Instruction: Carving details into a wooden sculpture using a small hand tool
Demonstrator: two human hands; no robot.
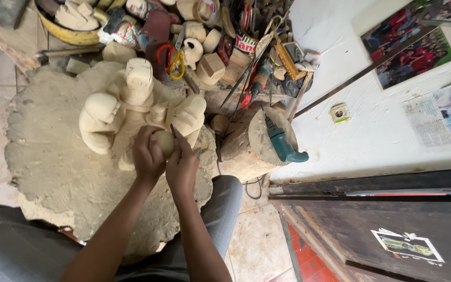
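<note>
Both hands made the grip: the left hand (148, 154) cupped a small rounded wooden piece (165, 142), fingers closed about it, while the right hand (182, 166) pinched a thin dark tool (175, 132) against it. That piece sat just in front of the pale carved figures (131, 107) on the big stump surface (53, 156). It looked light, stiff and smooth, likely best held around its rounded sides.

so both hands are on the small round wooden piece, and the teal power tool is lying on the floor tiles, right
Not quite. In the head view the left hand and right hand do hold the small round wooden piece, but the teal power tool lies on top of a wooden stump, not on the floor tiles.
</note>
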